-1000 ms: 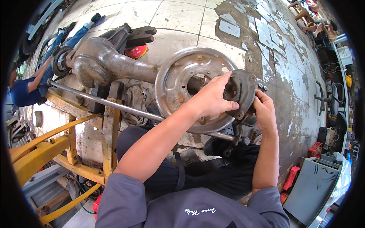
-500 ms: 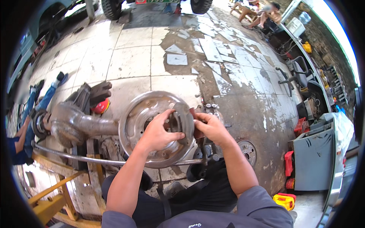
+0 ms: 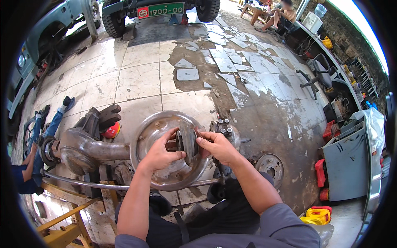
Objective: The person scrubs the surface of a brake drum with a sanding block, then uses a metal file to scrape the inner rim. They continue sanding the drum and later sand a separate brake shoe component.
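Note:
A grey curved brake shoe [image 3: 190,145] is held upright in front of my chest. My left hand [image 3: 159,153] grips its left side, thumb below and fingers above. On the other side my right hand [image 3: 219,148] pinches a reddish-brown sheet that looks like sandpaper [image 3: 203,152], held against the shoe's curved face. Behind and below both hands is a large round metal brake backing plate [image 3: 142,175], partly hidden by them. It sits at the end of a rusty axle housing [image 3: 76,151].
A long metal rod [image 3: 87,183] runs below the axle, by a yellow stand [image 3: 62,235]. A round metal disc [image 3: 271,167] lies on the floor at right. A grey cabinet [image 3: 345,163] stands further right. Another person's legs [image 3: 53,120] stretch out at left; broken tiles [image 3: 223,64] lie ahead.
The brake shoe has turned more edge-on and sits slightly further left and lower, my hands moving with it. More of the reddish sheet shows. The whole view has tilted up a little.

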Action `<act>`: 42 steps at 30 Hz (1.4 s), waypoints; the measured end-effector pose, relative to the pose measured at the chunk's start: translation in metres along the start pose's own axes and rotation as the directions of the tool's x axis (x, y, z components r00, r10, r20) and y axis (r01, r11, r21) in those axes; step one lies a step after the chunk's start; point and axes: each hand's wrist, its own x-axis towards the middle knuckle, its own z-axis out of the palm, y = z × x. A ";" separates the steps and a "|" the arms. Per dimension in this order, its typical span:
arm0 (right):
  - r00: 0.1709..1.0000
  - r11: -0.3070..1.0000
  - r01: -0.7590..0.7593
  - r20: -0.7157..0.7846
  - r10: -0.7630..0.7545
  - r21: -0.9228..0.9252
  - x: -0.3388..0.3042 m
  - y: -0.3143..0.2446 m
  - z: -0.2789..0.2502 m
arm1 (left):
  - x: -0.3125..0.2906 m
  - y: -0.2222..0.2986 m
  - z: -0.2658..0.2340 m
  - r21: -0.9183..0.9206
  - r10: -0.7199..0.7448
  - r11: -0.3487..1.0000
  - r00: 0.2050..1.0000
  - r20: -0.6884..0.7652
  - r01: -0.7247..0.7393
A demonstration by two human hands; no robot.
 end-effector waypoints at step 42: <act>0.953 0.637 0.292 0.162 -0.255 -0.713 -0.024 0.027 0.065 | -0.008 0.013 0.003 -0.380 -0.130 0.925 0.937 -0.324 -0.003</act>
